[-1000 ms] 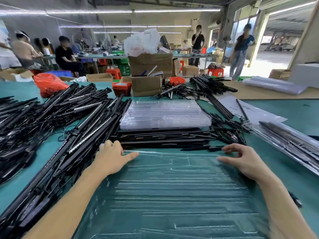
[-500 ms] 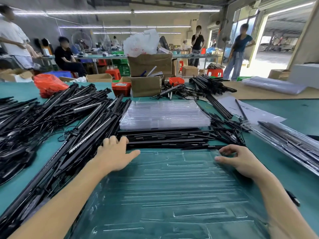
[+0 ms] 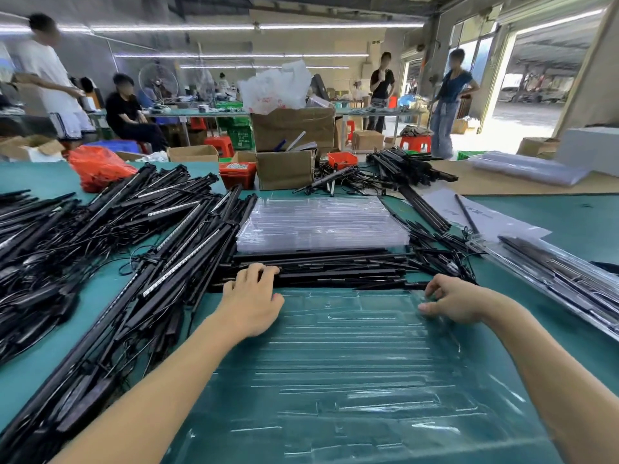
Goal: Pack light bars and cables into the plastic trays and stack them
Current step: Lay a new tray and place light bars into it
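An empty clear plastic tray (image 3: 335, 363) lies flat on the green table in front of me. Just beyond its far edge, a row of black light bars (image 3: 341, 272) lies crosswise. My left hand (image 3: 249, 301) reaches over the tray's far left corner, and its fingertips rest on the left end of those bars. My right hand (image 3: 452, 299) is at the tray's far right corner, thumb on the tray and fingers curled at its edge. Behind the bars sits a stack of empty clear trays (image 3: 321, 226).
A big heap of black light bars and cables (image 3: 150, 249) covers the left side. A packed tray (image 3: 562, 279) lies at the right edge. Cardboard boxes (image 3: 284, 169), a red bin (image 3: 237, 174) and a red bag (image 3: 97, 165) stand at the back. People are beyond the table.
My left hand has moved forward from the tray's corner onto the row of bars. My right hand's fingers have curled in at the tray's far right corner.
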Demonstrator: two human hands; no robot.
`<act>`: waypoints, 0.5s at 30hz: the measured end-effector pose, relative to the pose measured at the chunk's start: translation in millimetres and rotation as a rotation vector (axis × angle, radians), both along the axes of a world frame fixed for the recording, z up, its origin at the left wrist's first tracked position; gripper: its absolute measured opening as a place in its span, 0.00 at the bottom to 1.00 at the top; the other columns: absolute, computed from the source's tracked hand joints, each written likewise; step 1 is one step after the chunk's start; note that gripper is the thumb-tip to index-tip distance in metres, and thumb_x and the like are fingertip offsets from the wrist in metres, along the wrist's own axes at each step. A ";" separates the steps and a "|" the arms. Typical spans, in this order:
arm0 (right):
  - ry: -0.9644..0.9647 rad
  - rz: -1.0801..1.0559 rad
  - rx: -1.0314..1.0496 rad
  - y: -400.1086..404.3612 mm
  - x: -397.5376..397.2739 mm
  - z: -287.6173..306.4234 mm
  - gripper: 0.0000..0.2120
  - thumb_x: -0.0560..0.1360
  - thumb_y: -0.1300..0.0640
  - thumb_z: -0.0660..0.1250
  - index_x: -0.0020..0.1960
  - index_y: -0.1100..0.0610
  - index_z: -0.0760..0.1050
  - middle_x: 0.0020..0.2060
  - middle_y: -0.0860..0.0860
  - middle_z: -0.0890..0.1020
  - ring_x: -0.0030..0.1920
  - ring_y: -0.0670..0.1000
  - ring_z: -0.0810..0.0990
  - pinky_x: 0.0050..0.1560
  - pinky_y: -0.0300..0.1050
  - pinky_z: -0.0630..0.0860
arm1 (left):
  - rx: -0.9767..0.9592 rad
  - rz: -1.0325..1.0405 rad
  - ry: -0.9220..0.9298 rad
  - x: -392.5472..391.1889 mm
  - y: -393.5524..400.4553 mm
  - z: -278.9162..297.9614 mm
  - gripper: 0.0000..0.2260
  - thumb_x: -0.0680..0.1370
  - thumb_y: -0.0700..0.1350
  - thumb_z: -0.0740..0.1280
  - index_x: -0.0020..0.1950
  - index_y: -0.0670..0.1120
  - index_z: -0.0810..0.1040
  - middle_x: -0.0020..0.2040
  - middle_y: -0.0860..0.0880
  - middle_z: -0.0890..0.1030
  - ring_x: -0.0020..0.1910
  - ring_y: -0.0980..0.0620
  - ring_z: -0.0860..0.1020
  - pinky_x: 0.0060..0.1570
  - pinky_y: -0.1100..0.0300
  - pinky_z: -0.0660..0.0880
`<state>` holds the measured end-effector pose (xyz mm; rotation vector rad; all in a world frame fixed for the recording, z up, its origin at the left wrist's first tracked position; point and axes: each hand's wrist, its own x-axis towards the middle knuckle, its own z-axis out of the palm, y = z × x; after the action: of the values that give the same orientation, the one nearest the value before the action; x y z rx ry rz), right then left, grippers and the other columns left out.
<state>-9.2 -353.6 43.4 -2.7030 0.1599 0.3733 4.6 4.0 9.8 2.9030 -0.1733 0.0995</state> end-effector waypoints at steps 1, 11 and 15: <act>0.003 0.006 -0.011 2.0 0.4 2.8 0.20 0.77 0.45 0.71 0.61 0.54 0.71 0.58 0.53 0.77 0.58 0.54 0.76 0.61 0.51 0.74 | -0.014 0.013 -0.049 0.1 0.9 -4.2 0.23 0.81 0.51 0.56 0.77 0.53 0.59 0.75 0.49 0.60 0.73 0.45 0.59 0.71 0.43 0.57; -0.083 -0.152 -0.088 26.3 -5.4 -8.6 0.24 0.78 0.47 0.64 0.67 0.60 0.65 0.58 0.58 0.77 0.55 0.58 0.78 0.51 0.49 0.77 | -0.019 0.056 -0.205 -0.2 1.3 -15.5 0.19 0.84 0.55 0.55 0.74 0.55 0.63 0.65 0.47 0.64 0.64 0.45 0.64 0.65 0.45 0.61; -0.331 -0.254 -0.181 46.3 -14.1 -32.7 0.19 0.79 0.46 0.57 0.62 0.59 0.65 0.63 0.61 0.72 0.63 0.62 0.71 0.53 0.54 0.70 | -0.032 0.054 -0.268 0.0 1.4 -13.2 0.16 0.84 0.53 0.58 0.71 0.54 0.67 0.60 0.49 0.69 0.60 0.47 0.67 0.60 0.49 0.62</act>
<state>-23.3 -307.4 10.7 -2.8262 0.4523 -0.1717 4.6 5.5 -3.4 2.8519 -0.1367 0.4960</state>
